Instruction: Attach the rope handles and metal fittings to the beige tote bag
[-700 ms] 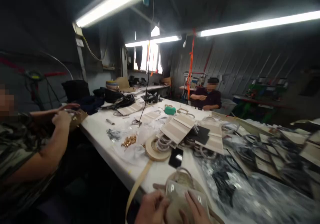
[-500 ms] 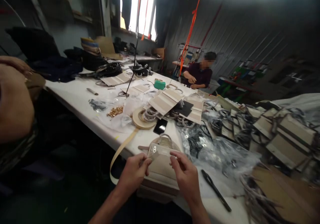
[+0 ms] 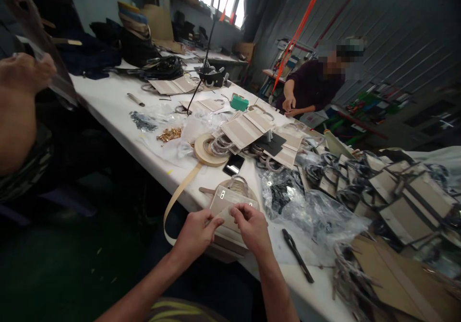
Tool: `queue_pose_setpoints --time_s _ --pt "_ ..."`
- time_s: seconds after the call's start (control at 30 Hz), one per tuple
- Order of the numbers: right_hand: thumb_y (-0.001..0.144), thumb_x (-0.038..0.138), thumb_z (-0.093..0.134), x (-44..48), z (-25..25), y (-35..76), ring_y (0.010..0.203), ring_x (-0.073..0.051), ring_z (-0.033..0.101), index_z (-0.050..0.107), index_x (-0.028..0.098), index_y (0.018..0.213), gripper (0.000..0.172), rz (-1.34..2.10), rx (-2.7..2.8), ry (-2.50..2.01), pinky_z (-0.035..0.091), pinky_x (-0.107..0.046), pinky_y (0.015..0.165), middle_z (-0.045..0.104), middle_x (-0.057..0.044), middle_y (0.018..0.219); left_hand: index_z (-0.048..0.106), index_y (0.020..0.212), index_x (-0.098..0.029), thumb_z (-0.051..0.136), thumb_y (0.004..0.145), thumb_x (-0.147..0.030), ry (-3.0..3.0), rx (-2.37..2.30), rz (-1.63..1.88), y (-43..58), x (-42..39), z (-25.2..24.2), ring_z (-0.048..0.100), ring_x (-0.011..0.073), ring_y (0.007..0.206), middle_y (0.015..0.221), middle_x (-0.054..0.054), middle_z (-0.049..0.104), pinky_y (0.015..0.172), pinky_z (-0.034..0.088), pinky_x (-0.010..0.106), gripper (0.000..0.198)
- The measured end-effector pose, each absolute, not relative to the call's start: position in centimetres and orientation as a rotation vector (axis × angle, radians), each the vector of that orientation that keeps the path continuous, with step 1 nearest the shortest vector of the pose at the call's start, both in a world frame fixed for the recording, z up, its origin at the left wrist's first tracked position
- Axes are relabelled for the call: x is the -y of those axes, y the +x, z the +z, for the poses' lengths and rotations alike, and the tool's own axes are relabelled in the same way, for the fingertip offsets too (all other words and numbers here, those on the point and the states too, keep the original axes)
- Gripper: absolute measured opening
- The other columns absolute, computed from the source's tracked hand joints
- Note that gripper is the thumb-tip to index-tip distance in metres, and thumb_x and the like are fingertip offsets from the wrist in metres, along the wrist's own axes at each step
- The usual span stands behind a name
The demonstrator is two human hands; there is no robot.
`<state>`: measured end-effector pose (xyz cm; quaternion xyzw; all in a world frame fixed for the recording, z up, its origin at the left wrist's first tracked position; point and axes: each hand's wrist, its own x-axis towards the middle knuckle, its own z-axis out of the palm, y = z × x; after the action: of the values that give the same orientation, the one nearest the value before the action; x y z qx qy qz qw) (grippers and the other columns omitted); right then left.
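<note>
A small beige handbag (image 3: 234, 225) lies at the table's near edge, its looped handle (image 3: 238, 184) pointing away from me and small metal fittings on its upper panel. Over its left side, my left hand (image 3: 201, 228) is closed in a pinch; a thin, pale piece seems to run from its fingertips, too faint to name. My right hand (image 3: 252, 223) is pinched over the bag's right side, close to the left fingertips. What sits between its finger and thumb is hidden. A roll of cream tape (image 3: 207, 158) trails a loose end over the table edge, left of the bag.
A phone (image 3: 233, 165) lies beyond the bag. Right of it are a plastic bag (image 3: 309, 207), a black pen-like tool (image 3: 297, 255) and piled bag parts (image 3: 414, 207). Gold fittings (image 3: 170, 135) lie left. One person (image 3: 313, 87) sits across; another person's hand (image 3: 25, 72) shows at left.
My right hand has moved left and closed into a pinch near my left hand. The view has shifted. At far left, the other person's hand now holds a clear plastic sheet or bag.
</note>
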<state>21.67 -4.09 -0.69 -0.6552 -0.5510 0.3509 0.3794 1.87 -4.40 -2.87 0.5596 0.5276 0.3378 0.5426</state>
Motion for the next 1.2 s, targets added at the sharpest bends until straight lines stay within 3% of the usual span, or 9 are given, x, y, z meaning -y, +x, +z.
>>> queue_pose_setpoints --time_s 0.17,0.33,0.5,1.03,1.2 --pt "0.103 0.037 0.063 2.4 -1.3 21.9 0.081 -0.022 0.068 0.075 0.022 0.091 0.023 0.598 1.667 -1.696 0.050 -0.033 0.078 0.078 -0.004 0.087 0.061 0.070 -0.022 0.069 0.098 -0.061 1.402 -1.335 0.822 2.7 4.8 -4.6 0.057 0.0175 0.061 0.060 -0.001 0.062 0.060 0.035 0.029 0.049" --pt "0.102 0.026 0.060 -1.5 -2.5 22.3 0.093 -0.024 0.070 0.074 0.022 0.092 0.018 0.435 1.919 -1.646 0.049 -0.035 0.088 0.079 -0.006 0.096 0.056 0.079 -0.023 0.056 0.106 -0.045 1.434 -1.315 0.813 4.4 3.8 -5.8 0.060 0.0171 0.061 0.064 -0.001 0.061 0.061 0.039 0.028 0.035" --pt "0.102 0.026 0.059 -4.0 -3.8 22.3 0.091 -0.024 0.071 0.077 0.021 0.091 0.021 0.404 1.983 -1.725 0.050 -0.035 0.087 0.082 -0.008 0.096 0.060 0.096 -0.022 0.051 0.109 -0.042 1.214 -1.316 0.672 5.6 2.5 -5.9 0.060 0.0174 0.044 0.064 -0.001 0.064 0.049 0.041 0.027 0.025" --pt "0.101 0.023 0.064 -4.8 -4.4 22.0 0.088 -0.024 0.074 0.080 0.020 0.090 0.020 0.465 1.965 -1.745 0.051 -0.036 0.087 0.084 -0.009 0.094 0.059 0.095 -0.022 0.054 0.109 -0.044 1.115 -1.291 0.639 5.3 2.1 -4.9 0.059 0.0173 0.039 0.056 -0.004 0.063 0.042 0.044 0.025 0.026" --pt "0.098 0.030 0.072 -4.4 -5.2 22.7 0.080 -0.023 0.072 0.079 0.020 0.109 0.016 0.489 1.779 -1.674 0.056 -0.035 0.078 0.081 -0.006 0.094 0.055 0.093 -0.023 0.051 0.109 -0.038 1.060 -1.261 0.635 5.8 1.9 -5.6 0.062 0.0182 0.039 0.055 -0.004 0.063 0.040 0.045 0.024 0.022"
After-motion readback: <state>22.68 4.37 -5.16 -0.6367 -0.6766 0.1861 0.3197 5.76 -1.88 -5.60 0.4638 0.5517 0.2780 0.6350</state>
